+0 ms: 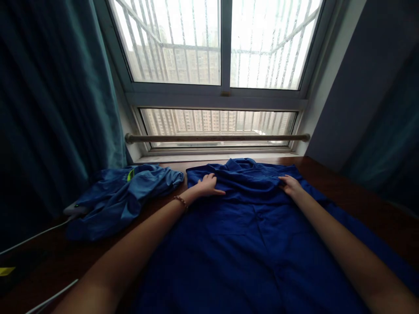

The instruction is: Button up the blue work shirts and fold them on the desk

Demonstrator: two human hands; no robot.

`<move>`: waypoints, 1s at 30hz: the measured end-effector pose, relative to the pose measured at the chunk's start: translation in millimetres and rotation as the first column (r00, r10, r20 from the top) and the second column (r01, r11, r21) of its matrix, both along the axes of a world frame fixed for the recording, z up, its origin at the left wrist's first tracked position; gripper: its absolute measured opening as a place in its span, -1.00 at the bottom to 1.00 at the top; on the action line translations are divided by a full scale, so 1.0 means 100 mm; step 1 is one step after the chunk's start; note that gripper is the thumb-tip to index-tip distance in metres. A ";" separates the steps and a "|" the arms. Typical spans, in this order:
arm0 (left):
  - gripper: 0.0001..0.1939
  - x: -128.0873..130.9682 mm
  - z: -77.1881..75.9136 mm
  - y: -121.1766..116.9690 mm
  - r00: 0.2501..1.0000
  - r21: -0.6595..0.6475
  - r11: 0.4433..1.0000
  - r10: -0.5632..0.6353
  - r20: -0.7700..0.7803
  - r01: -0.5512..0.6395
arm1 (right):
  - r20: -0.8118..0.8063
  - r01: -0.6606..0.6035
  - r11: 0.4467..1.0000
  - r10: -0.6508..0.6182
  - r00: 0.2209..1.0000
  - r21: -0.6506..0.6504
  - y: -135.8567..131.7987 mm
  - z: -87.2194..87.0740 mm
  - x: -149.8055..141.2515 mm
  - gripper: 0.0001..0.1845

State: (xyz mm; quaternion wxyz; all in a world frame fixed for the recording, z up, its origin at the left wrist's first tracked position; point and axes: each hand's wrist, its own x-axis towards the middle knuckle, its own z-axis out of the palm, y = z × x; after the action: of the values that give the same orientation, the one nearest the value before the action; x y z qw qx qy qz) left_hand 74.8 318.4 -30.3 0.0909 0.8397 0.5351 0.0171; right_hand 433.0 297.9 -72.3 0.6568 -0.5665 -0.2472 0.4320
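Observation:
A dark blue collared garment [242,235] lies spread over the brown wooden surface, its collar toward the window. The cloth is wrinkled below the collar, and its near end runs out of view. My left hand [207,185] rests on the upper left part of it, fingers and thumb spread apart. On the upper right part, my right hand [290,185] touches the cloth with its fingertips, the fingers slightly bent and apart. A beaded bracelet [181,201] circles my left wrist.
A crumpled lighter blue garment [131,196] with a yellow-green strip lies to the left. Beside it are a pale device [76,210] and a white cable [36,237]. Curtains [65,87] hang at the left; a rail [216,138] crosses the window ahead.

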 end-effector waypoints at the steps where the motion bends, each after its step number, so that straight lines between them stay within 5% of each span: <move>1: -0.29 -0.03 -0.05 -0.12 0.994 -0.003 0.998 -0.064 -0.091 0.064 | 0.034 -0.015 1.000 0.016 0.999 -0.011 -0.01 0.00 0.02 -0.63; 5: -0.60 -0.33 -0.26 -0.43 0.974 0.259 0.966 0.057 -0.221 0.002 | 0.196 -0.006 1.000 0.009 0.981 -0.015 0.01 0.12 0.10 -0.61; 9: -0.50 -0.73 -0.33 -0.54 0.975 0.439 0.898 0.120 -0.188 -0.026 | 0.433 0.168 0.986 -0.156 0.888 0.012 0.02 0.37 0.35 -0.60; 12: -0.47 -0.95 -0.32 -0.62 0.979 0.454 0.887 0.011 -0.202 0.084 | 0.626 0.236 0.970 -0.145 0.767 -0.064 0.00 0.47 0.58 -0.73; 16: -0.42 -0.99 -0.30 -0.76 0.960 0.372 0.905 -0.112 -0.257 0.205 | 0.792 0.294 0.927 0.007 0.611 -0.235 -0.02 0.30 0.70 -0.85; 22: -0.58 -0.71 -0.04 -0.69 0.962 0.083 0.996 0.060 -0.267 -0.040 | 0.893 0.222 0.927 0.193 0.406 -0.301 0.02 0.05 0.61 -0.55; 26: -0.65 -0.44 0.22 -0.38 0.999 0.008 0.999 0.041 -0.015 -0.041 | 0.972 0.200 0.970 0.093 0.214 -0.137 -0.04 0.15 0.49 -0.48; 30: -0.54 -0.15 0.34 -0.05 0.938 -0.334 0.926 -0.055 0.342 0.176 | 0.998 0.268 0.963 -0.026 -0.053 0.039 -0.13 0.18 0.39 -0.55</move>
State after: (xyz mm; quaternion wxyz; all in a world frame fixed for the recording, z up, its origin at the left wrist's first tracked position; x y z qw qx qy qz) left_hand 59.7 313.6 4.1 0.3310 0.8247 0.4557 0.0523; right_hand 472.2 284.7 -53.9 0.2697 -0.7790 -0.5426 -0.1613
